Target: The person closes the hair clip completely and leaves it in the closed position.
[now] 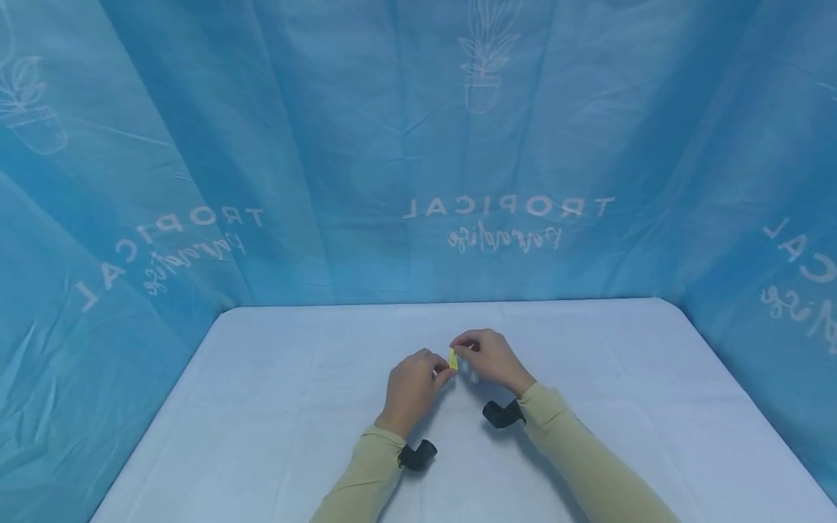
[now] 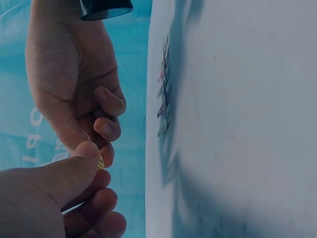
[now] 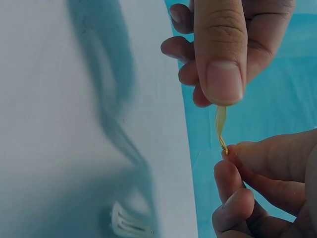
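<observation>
Between both hands is a small yellow hair clip (image 1: 453, 359), seen almost edge-on as a thin curved strip (image 3: 221, 128) in the right wrist view. The left hand (image 1: 413, 385) pinches its lower end between thumb and fingertips. The right hand (image 1: 490, 356) pinches the opposite end, and in the left wrist view its remaining fingers (image 2: 106, 129) are bent. Most of the clip is hidden behind fingertips there. A pale slotted hair clip (image 3: 130, 223) lies on the table beneath the right hand. Slim, low pieces (image 2: 164, 89) with pink and greenish tints lie in a line there.
A white cloth covers the table (image 1: 275, 407). Blue printed curtains (image 1: 353, 145) close it in at the back and both sides. Each wrist carries a black camera mount (image 1: 418, 456). Shadows of the hands fall on the cloth.
</observation>
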The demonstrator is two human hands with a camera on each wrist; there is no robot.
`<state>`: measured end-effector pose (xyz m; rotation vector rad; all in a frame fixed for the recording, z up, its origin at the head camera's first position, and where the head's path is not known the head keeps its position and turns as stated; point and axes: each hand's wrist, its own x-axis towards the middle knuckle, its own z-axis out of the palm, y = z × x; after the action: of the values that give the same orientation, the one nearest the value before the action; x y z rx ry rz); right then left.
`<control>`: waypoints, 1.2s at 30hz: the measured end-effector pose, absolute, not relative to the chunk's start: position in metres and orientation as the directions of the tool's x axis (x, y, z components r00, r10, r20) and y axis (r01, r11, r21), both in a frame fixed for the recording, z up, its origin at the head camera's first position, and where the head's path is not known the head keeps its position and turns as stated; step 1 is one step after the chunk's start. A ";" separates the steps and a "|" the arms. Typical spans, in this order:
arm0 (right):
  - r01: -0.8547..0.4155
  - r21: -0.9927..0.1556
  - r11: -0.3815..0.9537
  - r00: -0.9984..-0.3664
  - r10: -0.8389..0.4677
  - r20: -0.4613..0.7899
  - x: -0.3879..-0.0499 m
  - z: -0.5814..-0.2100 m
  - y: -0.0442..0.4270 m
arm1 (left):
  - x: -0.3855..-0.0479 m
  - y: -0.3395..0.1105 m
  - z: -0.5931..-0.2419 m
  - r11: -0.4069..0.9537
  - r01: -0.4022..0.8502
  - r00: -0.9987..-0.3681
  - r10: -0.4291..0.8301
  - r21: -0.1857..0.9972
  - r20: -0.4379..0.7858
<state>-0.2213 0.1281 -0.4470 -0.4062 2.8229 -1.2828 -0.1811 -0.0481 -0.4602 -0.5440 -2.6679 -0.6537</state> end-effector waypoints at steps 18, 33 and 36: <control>-0.220 -0.694 0.685 -0.966 -0.251 0.060 -0.220 -0.450 0.137 | -0.179 -0.034 -0.467 0.843 0.396 -0.893 0.261 0.364 0.367; -0.204 -0.660 0.723 -0.965 -0.260 0.014 -0.220 -0.453 0.140 | -0.181 -0.024 -0.473 0.865 0.381 -0.898 0.261 0.328 0.355; -0.192 -0.653 0.732 -0.968 -0.252 0.001 -0.220 -0.454 0.139 | -0.181 -0.023 -0.474 0.869 0.373 -0.904 0.260 0.325 0.340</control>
<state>-0.2200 0.1394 -0.4541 -0.3650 2.8420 -1.0574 -0.1810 -0.0235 -0.4743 -0.4773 -2.7552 -0.5619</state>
